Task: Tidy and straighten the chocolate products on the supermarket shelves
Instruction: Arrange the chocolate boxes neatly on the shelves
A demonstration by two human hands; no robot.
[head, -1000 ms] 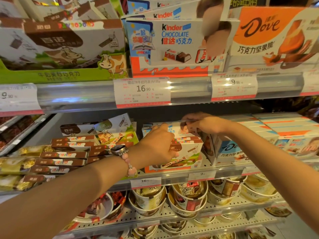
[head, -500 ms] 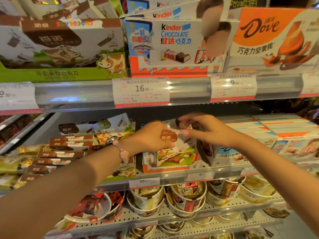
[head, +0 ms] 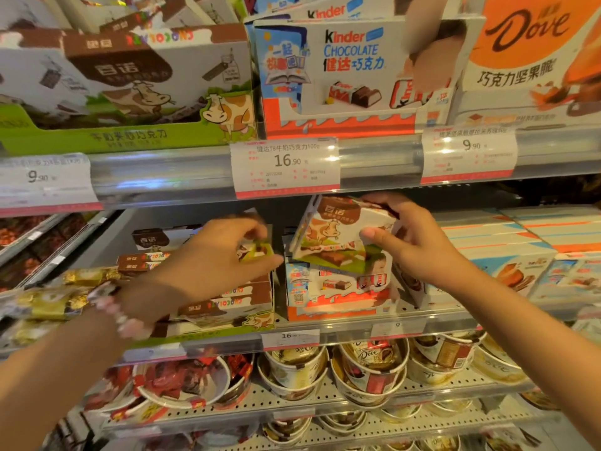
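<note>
My right hand (head: pixel 419 249) grips a cow-print chocolate box (head: pixel 328 232), white, green and brown, and holds it tilted in the air above the Kinder display tray (head: pixel 335 288) on the middle shelf. My left hand (head: pixel 214 258) is further left, in front of the stack of brown-and-white cow-brand boxes (head: pixel 227 307). Its fingers and thumb pinch a smaller cow-print pack (head: pixel 257 250) at the stack's right edge. A bead bracelet is on my left wrist.
The upper shelf rail (head: pixel 374 161) with price tags hangs just above my hands. Dove boxes (head: pixel 507 265) lie to the right, gold-wrapped chocolates (head: pixel 48 301) to the left. Dove cups (head: pixel 370 362) fill the shelf below.
The cow-print box has come up off the Kinder tray. My left hand has let go of it and moved left to the cow-brand stack, while my right hand alone now holds the box.
</note>
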